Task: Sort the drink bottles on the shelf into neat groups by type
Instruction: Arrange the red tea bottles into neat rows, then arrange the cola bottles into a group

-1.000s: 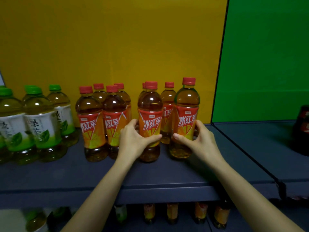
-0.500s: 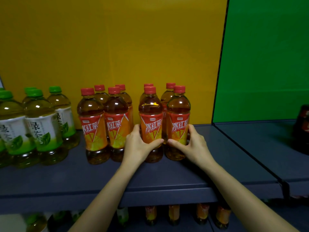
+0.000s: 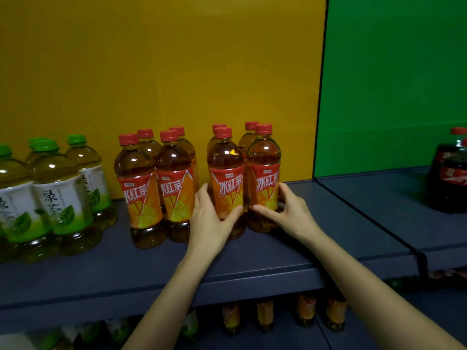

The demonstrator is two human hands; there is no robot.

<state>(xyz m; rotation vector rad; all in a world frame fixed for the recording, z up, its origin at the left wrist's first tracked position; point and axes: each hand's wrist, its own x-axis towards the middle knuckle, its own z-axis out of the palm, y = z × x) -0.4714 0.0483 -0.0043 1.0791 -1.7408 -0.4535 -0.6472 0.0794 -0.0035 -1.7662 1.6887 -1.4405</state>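
- Yellow backing runs behind the dark grey shelf (image 3: 252, 253), turning green past the divider (image 3: 319, 109) on the right, so each bay seems meant for one kind of drink.
- Far left, the green tea bottles (image 3: 60, 195) stand packed together, labels forward, already a group of their own.
- Next come four red-capped iced tea bottles (image 3: 156, 188) in a tight two-by-two block, touching one another, apart from the green teas.
- A narrow gap separates that block from a second block of iced tea; the left hand (image 3: 209, 218) wraps its front left bottle (image 3: 226, 185), thumb across the label, fingers curled behind.
- Beside it, the right hand (image 3: 290, 213) cups the front right bottle (image 3: 264, 180), thumb low on the front, fingers round the far side; both grips look like a squeeze to keep the pair upright and flush, probably before closing the gap.
- Beyond the divider, dark cola bottles (image 3: 449, 173) stand alone in the next bay.
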